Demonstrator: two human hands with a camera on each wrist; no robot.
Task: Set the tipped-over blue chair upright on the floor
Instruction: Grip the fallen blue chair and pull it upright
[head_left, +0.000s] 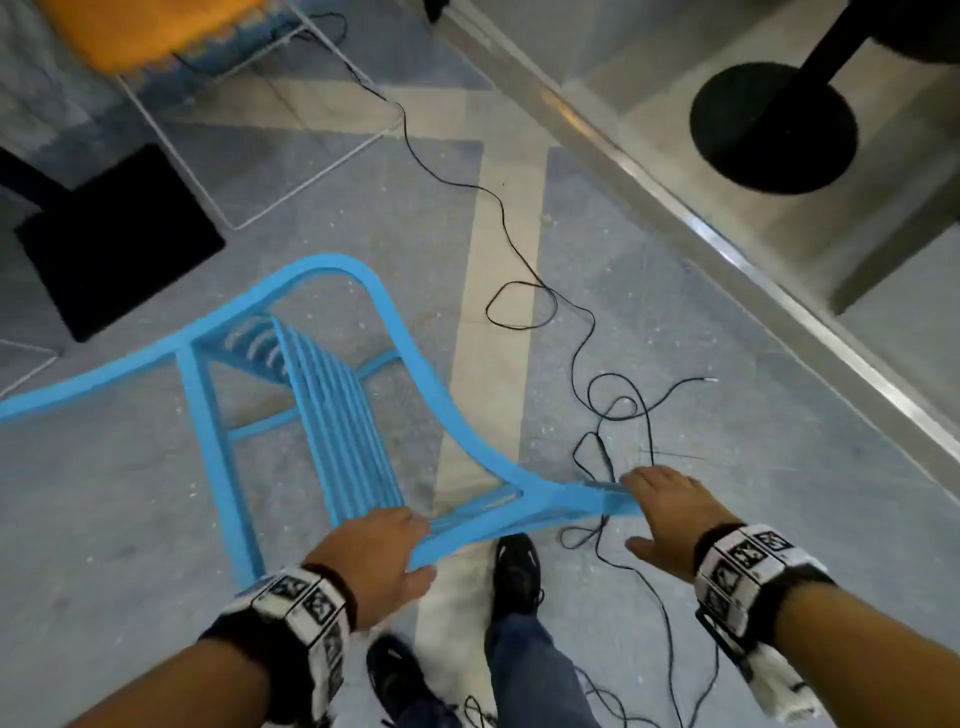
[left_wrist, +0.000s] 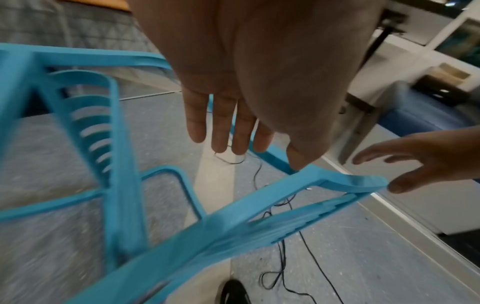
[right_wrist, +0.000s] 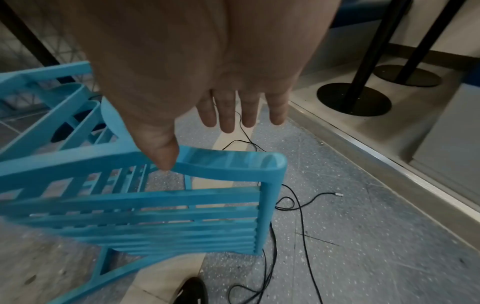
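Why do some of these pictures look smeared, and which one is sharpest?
Head view: sharpest; the slatted blue plastic chair and thin black cable read clearly, though straight lines bow. Left wrist view: the chair's near slats streak with motion blur. Right wrist view: slats smear too, and the right hand looms huge.

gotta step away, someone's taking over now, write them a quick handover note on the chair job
Left hand: open, fingers straight, on the backrest's top rail.
Right hand: open, thumb touching the rail's right end.
Blue chair: backrest end at the hands, seat and legs stretching away; whether the legs stand on the floor is unclear.
Black cable: loose on the floor under the rail's right end.
Left: make sure it stands level and clear of the cable.
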